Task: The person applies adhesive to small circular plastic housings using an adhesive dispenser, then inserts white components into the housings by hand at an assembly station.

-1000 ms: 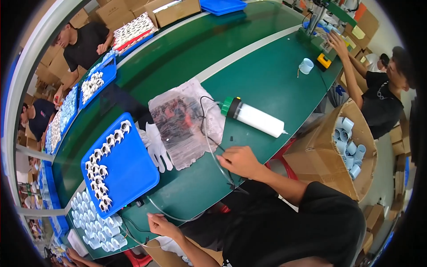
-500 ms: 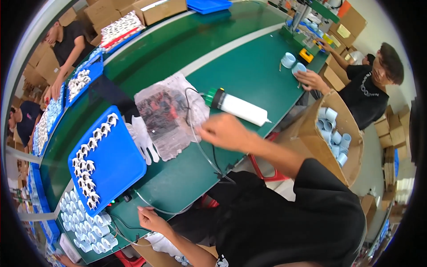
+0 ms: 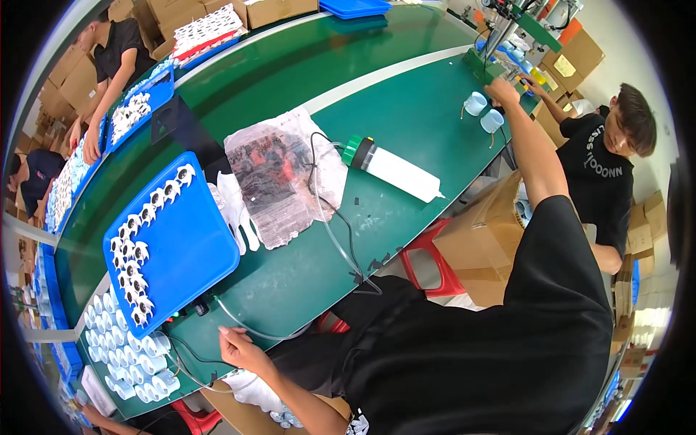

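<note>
My right arm stretches to the far right, my right hand point(image 3: 502, 93) just behind two pale-blue ring-shaped parts, a nearer cup-like ring point(image 3: 491, 121) and another ring point(image 3: 475, 104). Its fingertips are turned away, so its grip is hidden. By the table's near edge my left hand point(image 3: 243, 349) has its fingers curled together; anything inside is too small to make out. Beyond it lies a blue tray point(image 3: 188, 246) edged with white spiky parts point(image 3: 134, 250). A white dispensing syringe with green cap point(image 3: 399, 172) lies mid-table beside a dirty cloth sheet point(image 3: 286, 174).
Rows of pale-blue rings point(image 3: 130, 355) stand at the lower left. A white glove point(image 3: 235, 210) lies by the tray. Tubes and a cable point(image 3: 337, 243) cross the table. A carton point(image 3: 471, 239) and red stool point(image 3: 431, 264) stand near its edge. A co-worker point(image 3: 594, 159) sits beside a press point(image 3: 500, 43).
My right hand has moved from near the syringe to the far right. The co-worker has let go of a blue ring, which now stands on the table. My left hand has barely moved.
</note>
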The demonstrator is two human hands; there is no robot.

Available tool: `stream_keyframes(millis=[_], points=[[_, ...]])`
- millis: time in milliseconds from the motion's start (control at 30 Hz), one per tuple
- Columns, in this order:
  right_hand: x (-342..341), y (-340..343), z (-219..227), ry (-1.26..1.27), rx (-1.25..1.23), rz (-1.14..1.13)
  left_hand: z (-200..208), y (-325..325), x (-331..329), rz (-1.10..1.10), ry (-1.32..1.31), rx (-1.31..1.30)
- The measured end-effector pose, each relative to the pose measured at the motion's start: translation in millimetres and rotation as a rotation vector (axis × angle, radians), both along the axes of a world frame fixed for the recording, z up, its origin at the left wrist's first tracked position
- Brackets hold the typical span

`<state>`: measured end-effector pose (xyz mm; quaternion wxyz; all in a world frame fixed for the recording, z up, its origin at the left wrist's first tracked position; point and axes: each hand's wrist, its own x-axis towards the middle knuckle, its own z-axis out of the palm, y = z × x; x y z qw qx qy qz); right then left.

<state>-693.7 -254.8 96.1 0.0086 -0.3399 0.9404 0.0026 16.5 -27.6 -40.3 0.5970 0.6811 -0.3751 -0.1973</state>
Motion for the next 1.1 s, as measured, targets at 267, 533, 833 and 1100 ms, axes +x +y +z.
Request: stream_keyframes(millis=[267, 533, 833, 1100], points=[[-127.2, -8.0, -84.5, 0.146, 0.051, 0.199, -1.6, -6.0, -1.7, -0.036, -0.087, 0.020], [-73.6, -36.5, -58.2, 0.194, -0.248, 0.292, 11.8, -0.8, -10.4, -0.042, -0.056, 0.050], [375.1, 51.8, 49.0, -0.247, -0.259, 1.715, 29.6, 16.0, -57.2, 0.031, -0.025, -0.169], [472.4, 121.7, -26.6, -0.379, -0.047, 1.748, 47.1, -0.9, -95.8, -0.466, -0.335, 0.176]])
